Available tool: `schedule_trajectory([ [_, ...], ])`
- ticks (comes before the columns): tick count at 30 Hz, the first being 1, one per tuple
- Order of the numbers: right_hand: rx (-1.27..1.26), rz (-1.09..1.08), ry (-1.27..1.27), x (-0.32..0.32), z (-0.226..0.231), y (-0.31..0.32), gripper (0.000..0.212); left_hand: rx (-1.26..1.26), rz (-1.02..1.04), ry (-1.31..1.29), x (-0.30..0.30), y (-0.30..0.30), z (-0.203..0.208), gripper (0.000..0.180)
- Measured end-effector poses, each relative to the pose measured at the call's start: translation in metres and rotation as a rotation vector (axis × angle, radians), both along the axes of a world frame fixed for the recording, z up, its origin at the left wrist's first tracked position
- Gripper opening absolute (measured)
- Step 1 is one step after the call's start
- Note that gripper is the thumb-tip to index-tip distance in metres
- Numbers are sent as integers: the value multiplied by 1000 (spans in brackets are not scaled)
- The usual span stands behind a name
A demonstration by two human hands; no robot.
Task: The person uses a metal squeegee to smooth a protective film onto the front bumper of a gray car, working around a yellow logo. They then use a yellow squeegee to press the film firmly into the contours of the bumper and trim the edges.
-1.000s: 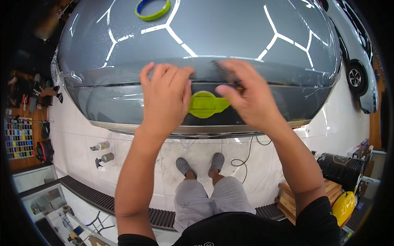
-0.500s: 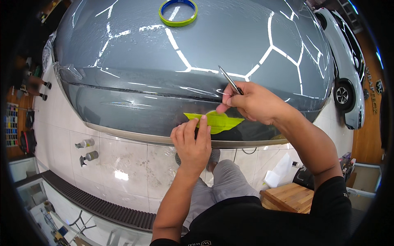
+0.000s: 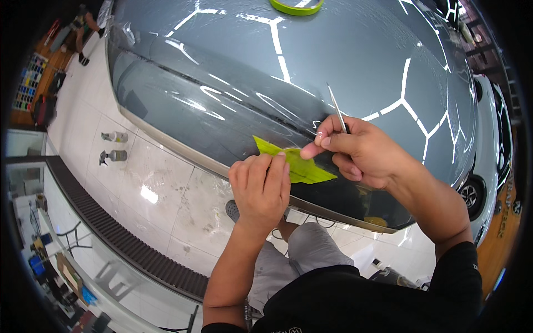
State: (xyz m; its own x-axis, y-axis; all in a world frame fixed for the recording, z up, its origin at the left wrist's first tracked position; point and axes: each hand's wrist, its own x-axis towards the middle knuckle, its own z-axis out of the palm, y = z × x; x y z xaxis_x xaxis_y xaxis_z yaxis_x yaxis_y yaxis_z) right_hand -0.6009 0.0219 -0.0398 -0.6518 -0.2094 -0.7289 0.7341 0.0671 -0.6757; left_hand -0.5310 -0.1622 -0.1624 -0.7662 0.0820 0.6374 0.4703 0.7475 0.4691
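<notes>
A wing-shaped yellow-green piece lies on the front edge of a grey car hood, with a pale curved rim at its upper middle. My left hand rests on it, fingers stretched out flat and the fingertips on its left half. My right hand grips a pen-style craft knife, its pointed tip angled up and away from the piece. The thumb and fingers of that hand come together just above the piece's right half, one fingertip at its upper edge. Whether they pinch anything else is too small to tell.
A green tape roll lies farther up the wet-looking hood. Two spray bottles are on the tiled floor at left, beside a dark slatted strip. A white car stands at right. Another person's legs show at far left.
My view has turned, so the hood and green piece now slant down to the right. The knife points more steeply upward. My left hand stays on the piece, my right close by it.
</notes>
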Motion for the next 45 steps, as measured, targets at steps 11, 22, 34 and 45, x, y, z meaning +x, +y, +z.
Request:
schedule_trajectory([
  [11, 17, 120, 59, 2, 3, 4, 5, 97, 44, 20, 13, 12, -22, 34],
  [22, 246, 207, 140, 7, 8, -12, 28, 104, -19, -18, 10, 7, -21, 37],
  [34, 224, 120, 175, 5, 2, -29, 8, 180, -32, -22, 11, 6, -26, 38],
  [45, 238, 113, 187, 3, -1, -27, 7, 441, -75, -255, 6, 7, -9, 21],
])
